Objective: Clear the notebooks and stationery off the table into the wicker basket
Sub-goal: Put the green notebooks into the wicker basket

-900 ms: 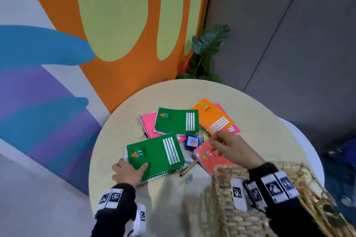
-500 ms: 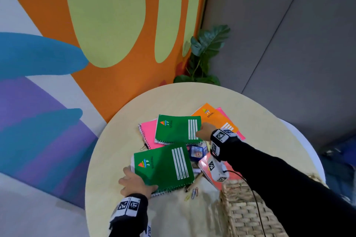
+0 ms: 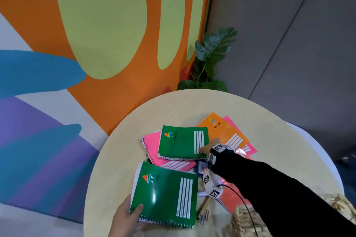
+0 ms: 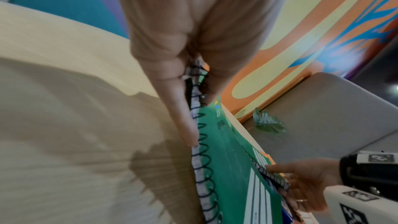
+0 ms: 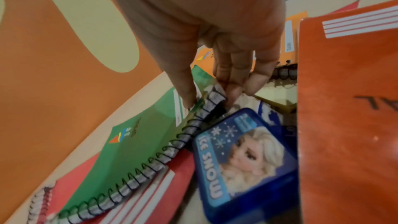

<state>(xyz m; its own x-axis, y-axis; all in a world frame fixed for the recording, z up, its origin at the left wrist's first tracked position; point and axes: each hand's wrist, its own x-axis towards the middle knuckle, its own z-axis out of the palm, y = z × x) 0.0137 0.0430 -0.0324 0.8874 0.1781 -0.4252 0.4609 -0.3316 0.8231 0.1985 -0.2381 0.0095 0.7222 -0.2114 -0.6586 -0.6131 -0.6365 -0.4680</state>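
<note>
Two green spiral notebooks lie on the round table (image 3: 123, 159). My left hand (image 3: 129, 217) grips the near green notebook (image 3: 165, 196) at its spiral corner, thumb on the cover; the left wrist view shows the fingers (image 4: 183, 108) along the coil. My right hand (image 3: 207, 149) pinches the spiral corner of the far green notebook (image 3: 183, 141), thumb on top and fingers (image 5: 230, 77) beneath. That one lies on a pink notebook (image 3: 152, 140). The wicker basket (image 3: 244, 219) stands at the near right, partly hidden by my right sleeve.
An orange notebook (image 3: 221, 131) over another pink one lies behind my right hand, and a red-orange notebook (image 3: 231, 196) is under my forearm. A blue "Ice Snow" box (image 5: 243, 156), a pencil (image 3: 204, 205) and paper clips (image 3: 204, 217) sit between the notebooks. A plant (image 3: 208, 63) stands behind the table.
My right hand left the red-orange notebook by the basket and reached forward to the far green notebook's corner. My left hand drew the near green notebook toward me and raised its edge.
</note>
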